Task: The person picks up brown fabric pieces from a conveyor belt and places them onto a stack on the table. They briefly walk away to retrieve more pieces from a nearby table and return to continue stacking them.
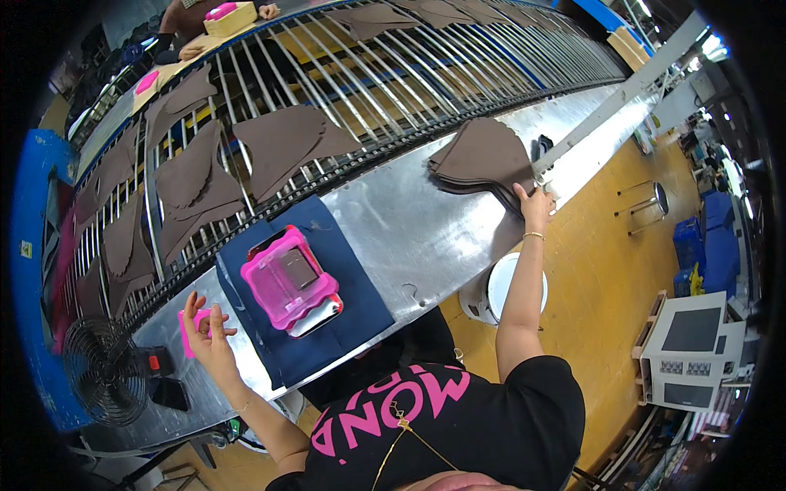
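Observation:
My right hand (537, 208) reaches to the near right corner of a stack of brown cut sheet pieces (483, 155) with scalloped edges. Its thumb lies along the stack's edge and the fingers close on that corner; how many layers they grip is hidden. My left hand (211, 337) is raised with fingers apart, holding nothing, beside a flat pink pad (187, 340). Between the hands, a wavy-edged pink tray (274, 282) with a small dark brown block (298, 268) in it rests on a dark blue sheet (360, 307).
Beyond the metal table (393, 237), a roller conveyor (327, 82) carries several brown pieces (295, 143). A black fan (105, 368) stands at the left end. A white post (614, 114) rises at the right. A white bucket (517, 286) is below the edge. Another person's hand (190, 53) shows at the far left.

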### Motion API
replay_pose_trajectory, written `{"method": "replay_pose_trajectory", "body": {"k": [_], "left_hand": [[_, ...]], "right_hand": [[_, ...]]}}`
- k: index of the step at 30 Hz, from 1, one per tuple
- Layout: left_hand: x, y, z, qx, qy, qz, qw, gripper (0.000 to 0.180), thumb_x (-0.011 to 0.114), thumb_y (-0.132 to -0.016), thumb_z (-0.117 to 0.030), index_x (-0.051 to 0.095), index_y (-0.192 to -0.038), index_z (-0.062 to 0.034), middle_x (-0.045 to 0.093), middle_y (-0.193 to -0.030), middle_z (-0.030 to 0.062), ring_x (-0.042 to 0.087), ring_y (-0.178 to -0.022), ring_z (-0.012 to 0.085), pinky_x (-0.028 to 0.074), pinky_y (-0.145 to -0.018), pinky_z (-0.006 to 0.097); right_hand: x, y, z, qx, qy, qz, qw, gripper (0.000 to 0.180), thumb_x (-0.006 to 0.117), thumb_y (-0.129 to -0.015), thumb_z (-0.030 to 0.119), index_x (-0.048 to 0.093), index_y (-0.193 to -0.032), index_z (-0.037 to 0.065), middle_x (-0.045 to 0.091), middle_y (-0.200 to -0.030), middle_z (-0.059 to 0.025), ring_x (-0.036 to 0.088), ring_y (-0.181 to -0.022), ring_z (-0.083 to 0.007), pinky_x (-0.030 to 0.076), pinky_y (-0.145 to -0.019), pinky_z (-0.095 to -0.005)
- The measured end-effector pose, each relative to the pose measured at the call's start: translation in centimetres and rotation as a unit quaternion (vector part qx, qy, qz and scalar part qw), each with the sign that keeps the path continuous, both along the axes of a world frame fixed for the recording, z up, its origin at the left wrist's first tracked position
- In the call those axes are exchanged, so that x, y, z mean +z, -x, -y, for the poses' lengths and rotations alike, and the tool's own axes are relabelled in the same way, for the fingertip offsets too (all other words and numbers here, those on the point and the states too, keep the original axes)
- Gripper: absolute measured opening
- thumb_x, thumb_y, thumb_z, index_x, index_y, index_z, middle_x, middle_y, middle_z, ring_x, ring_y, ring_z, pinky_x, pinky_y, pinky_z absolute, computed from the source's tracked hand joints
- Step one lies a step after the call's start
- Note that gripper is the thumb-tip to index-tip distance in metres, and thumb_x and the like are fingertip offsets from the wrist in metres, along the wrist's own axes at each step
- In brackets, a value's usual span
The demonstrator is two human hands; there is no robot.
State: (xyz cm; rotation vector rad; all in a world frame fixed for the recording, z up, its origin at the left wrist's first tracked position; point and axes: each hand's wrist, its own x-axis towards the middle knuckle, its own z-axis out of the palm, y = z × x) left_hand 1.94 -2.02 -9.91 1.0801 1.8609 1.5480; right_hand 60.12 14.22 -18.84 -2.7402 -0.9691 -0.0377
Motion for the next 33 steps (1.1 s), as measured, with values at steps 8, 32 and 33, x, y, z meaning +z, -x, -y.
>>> {"method": "replay_pose_trajectory", "body": {"k": [8,32,33], "left_hand": [[0.8,-0.3,1.5,0.021,0.012,-0.02,1.0,0.043,0.063,-0.09,-0.017,0.048,-0.13,-0.0073,0.054,-0.116,0.0106,0.058,-0.077,0.0115,0.05,-0.052,0.021],[2.3,-0.4,0.9,0.014,-0.02,-0.07,0.997,0.045,0.068,-0.084,-0.011,0.053,-0.127,-0.0101,0.056,-0.112,0.0066,0.057,-0.077,0.008,0.051,-0.051,0.02],[3.0,-0.8,0.4,-0.001,-0.026,-0.054,0.998,0.047,0.069,-0.083,-0.011,0.053,-0.127,-0.0101,0.054,-0.115,0.0073,0.058,-0.08,0.0098,0.053,-0.057,0.022]], "right_hand": [[3.4,0.9,-0.9,0.092,0.005,0.074,0.993,0.037,0.07,-0.081,0.029,0.06,-0.103,0.001,0.067,-0.101,-0.014,0.064,-0.096,-0.0326,0.052,-0.077,-0.0456],[13.3,8.0,-0.3,0.437,-0.337,0.25,0.796,0.021,0.059,-0.092,0.015,0.065,-0.108,0.003,0.069,-0.08,-0.0125,0.067,-0.067,-0.0207,0.054,-0.055,-0.0315],[14.5,9.9,0.0,0.445,-0.367,0.154,0.802,0.021,0.059,-0.091,0.014,0.065,-0.109,0.003,0.068,-0.08,-0.0109,0.066,-0.067,-0.0177,0.055,-0.054,-0.0296]]}}
